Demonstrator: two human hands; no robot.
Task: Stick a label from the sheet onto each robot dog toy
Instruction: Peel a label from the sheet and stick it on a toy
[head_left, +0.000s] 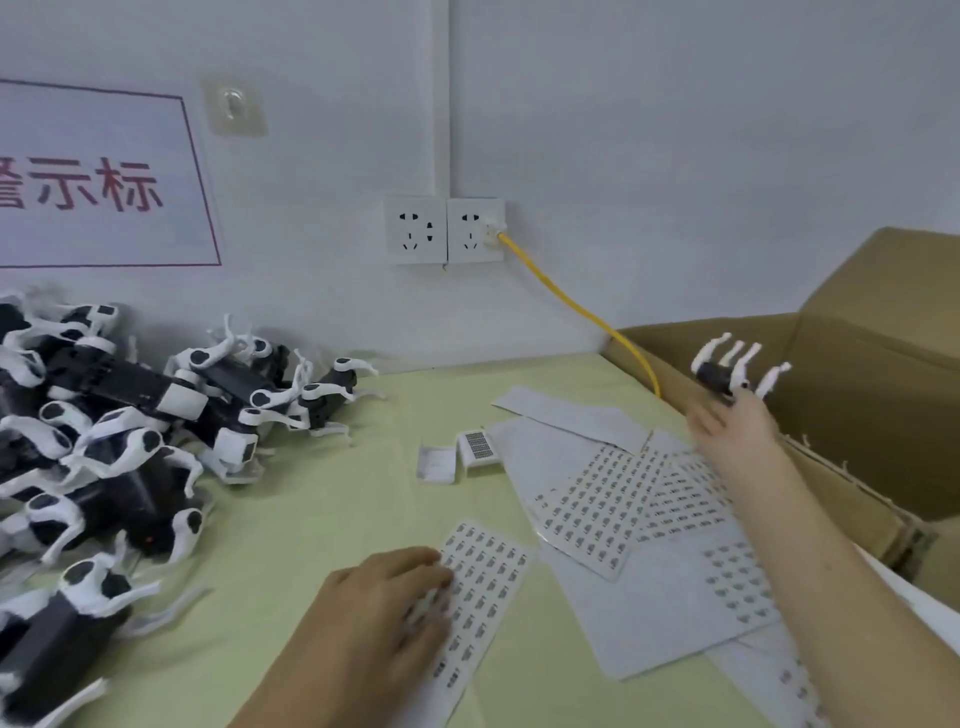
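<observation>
Right hand (735, 428) out over the near edge of the cardboard box (852, 374), fingers curled round the dark body of one robot dog toy (727, 371), held belly-up with its four white legs sticking into the air. Left hand (395, 597) flat on the strip-shaped label sheet (483, 587) near the front of the table (291, 499), fingers fairly straight and pressing the paper down; too blurred to tell whether a fingertip is already lifting a label. More label sheets (618, 499) fanned out just beside it to the right, some passing under the right forearm. Large pile of toys (130, 431) heaped at the left, legs tangled together, well apart from the box. Small white barcode block (478, 448) between pile and sheets. Yellow cable (576, 306) running from the wall socket (444, 230) down behind the box.

Toy looks light, rigid plastic, easily carried in one hand. Thin white legs probably the weak point and likely to snag on neighbours when pulled from the heap, so best taken by the blocky black torso, as held now. Smooth body likely a good face for a sticker. Labels tiny, flimsy, liable to curl or stick to skin; best peeled by a corner with a nail while the sheet is pinned flat
</observation>
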